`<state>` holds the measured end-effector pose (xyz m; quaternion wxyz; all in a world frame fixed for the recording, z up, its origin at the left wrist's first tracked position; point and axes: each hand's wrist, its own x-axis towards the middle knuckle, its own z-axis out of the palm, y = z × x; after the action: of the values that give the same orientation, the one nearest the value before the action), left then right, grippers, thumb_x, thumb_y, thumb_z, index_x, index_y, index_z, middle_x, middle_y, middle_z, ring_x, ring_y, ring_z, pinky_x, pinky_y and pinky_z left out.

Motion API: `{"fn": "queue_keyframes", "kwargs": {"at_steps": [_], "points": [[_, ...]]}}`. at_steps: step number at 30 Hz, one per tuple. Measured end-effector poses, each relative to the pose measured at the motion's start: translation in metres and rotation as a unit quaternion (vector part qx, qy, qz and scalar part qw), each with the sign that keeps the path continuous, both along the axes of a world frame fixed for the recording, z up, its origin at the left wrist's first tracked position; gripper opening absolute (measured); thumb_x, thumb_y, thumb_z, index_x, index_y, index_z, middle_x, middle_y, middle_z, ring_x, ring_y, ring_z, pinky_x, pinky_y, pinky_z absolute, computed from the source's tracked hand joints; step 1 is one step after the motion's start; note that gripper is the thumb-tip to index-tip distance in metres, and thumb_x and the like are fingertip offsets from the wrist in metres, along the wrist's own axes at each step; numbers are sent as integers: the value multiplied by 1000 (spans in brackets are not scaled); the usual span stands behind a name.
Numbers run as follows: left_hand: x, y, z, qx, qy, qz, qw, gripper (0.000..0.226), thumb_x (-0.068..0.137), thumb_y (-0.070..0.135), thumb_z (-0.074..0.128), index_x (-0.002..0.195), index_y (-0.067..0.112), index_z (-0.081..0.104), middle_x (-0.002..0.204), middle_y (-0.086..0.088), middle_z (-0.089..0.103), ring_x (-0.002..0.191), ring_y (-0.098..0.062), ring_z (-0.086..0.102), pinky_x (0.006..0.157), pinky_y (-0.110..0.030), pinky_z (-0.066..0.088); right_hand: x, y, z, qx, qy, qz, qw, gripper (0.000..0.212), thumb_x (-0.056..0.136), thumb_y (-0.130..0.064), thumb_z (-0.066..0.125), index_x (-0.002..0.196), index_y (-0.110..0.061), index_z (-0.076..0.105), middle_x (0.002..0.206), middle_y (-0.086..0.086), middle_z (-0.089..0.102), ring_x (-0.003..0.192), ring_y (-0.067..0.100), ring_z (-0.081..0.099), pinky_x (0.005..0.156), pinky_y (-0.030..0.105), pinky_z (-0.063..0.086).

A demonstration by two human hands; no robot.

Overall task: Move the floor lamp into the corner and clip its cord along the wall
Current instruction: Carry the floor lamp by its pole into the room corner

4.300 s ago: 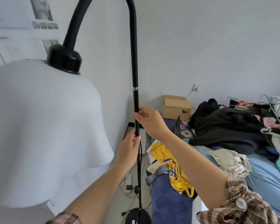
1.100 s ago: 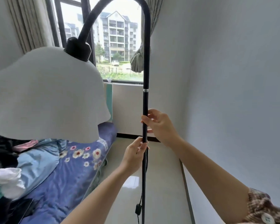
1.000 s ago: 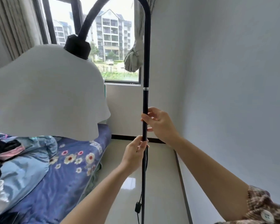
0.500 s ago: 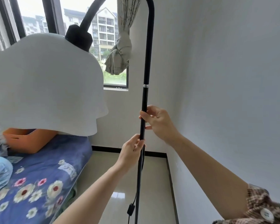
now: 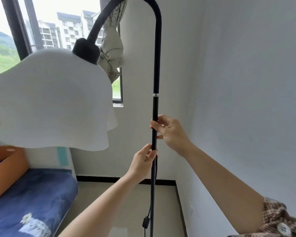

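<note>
1. The floor lamp point(image 5: 155, 106) is held upright near the room's corner, in front of the white walls point(image 5: 246, 82); its base is out of view below the frame.
2. Its pole is a slim, matte black tube with a thin silver ring at a joint, and it bends over at the top into a smooth arch.
3. A black cap closes the arch, and a wide, white, matte lampshade point(image 5: 50, 103) with a wavy, scalloped edge hangs from it at the left.
4. The pole is gripped by the right hand point(image 5: 171, 132) below the silver ring, its fingers wrapped round the tube.
5. The pole is pinched lower down by the left hand point(image 5: 142, 163), its fingers closed against it.
6. A thin black cord point(image 5: 149, 211) is seen hanging beside the lower pole, with a small, boxy switch on it.
7. Glossy pale floor tiles point(image 5: 126, 211) are bordered by a black baseboard along the walls.
8. A bed point(image 5: 32, 194) with a blue, flower-printed cover lies at the lower left, and an orange box point(image 5: 7, 168) sits on it.
9. A knotted beige curtain point(image 5: 112, 53) hangs by the dark-framed window point(image 5: 32, 31).
</note>
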<state>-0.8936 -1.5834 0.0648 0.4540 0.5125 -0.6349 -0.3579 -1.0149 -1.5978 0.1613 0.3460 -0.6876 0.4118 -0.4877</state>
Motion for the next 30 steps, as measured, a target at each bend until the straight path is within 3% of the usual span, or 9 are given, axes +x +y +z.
{"fn": "queue_keyframes", "kwargs": {"at_steps": [6, 9, 11, 16, 25, 30], "points": [[-14, -117, -4, 19, 0, -24, 1000, 13, 95, 25, 46, 93, 21, 58, 91, -6, 69, 92, -27, 63, 90, -48, 52, -16, -113, -5, 8, 11, -32, 999, 6, 92, -22, 60, 90, -18, 64, 85, 6, 67, 86, 25, 63, 82, 42, 55], [-22, -178, -6, 22, -3, -33, 999, 14, 96, 25, 45, 95, 21, 58, 93, -6, 69, 93, -26, 63, 90, -48, 51, -24, -172, -6, 4, 13, -49, 999, 7, 91, -22, 61, 89, -17, 66, 83, 2, 69, 83, 16, 63, 80, 32, 50], [-28, -219, -7, 20, -7, -32, 999, 15, 96, 27, 44, 97, 22, 58, 95, -6, 69, 93, -25, 63, 90, -47, 52, -30, -212, -8, 7, 12, -55, 998, 7, 91, -23, 62, 86, -19, 66, 82, 0, 68, 83, 16, 63, 82, 33, 50], [-47, -314, -14, 16, -14, -41, 999, 15, 96, 25, 44, 97, 20, 58, 95, -8, 69, 92, -27, 63, 90, -45, 52, -51, -308, -16, 13, 18, -62, 998, 9, 90, -25, 62, 84, -20, 65, 83, 0, 69, 90, 24, 67, 93, 45, 53], [-65, -458, -29, 25, -17, -51, 998, 13, 95, 22, 45, 96, 17, 58, 94, -10, 69, 89, -27, 64, 85, -43, 52, -67, -444, -29, 35, 18, -77, 996, 14, 92, -20, 60, 90, -7, 64, 92, 19, 69, 98, 39, 63, 84, 52, 56], [-73, -522, -43, 27, -26, -73, 997, 12, 96, 22, 45, 95, 21, 56, 94, -9, 68, 78, -21, 60, 74, -31, 50, -73, -496, -40, 59, 7, -99, 993, 13, 93, -20, 59, 92, -8, 63, 88, 11, 65, 101, 39, 62, 85, 54, 56]]}}
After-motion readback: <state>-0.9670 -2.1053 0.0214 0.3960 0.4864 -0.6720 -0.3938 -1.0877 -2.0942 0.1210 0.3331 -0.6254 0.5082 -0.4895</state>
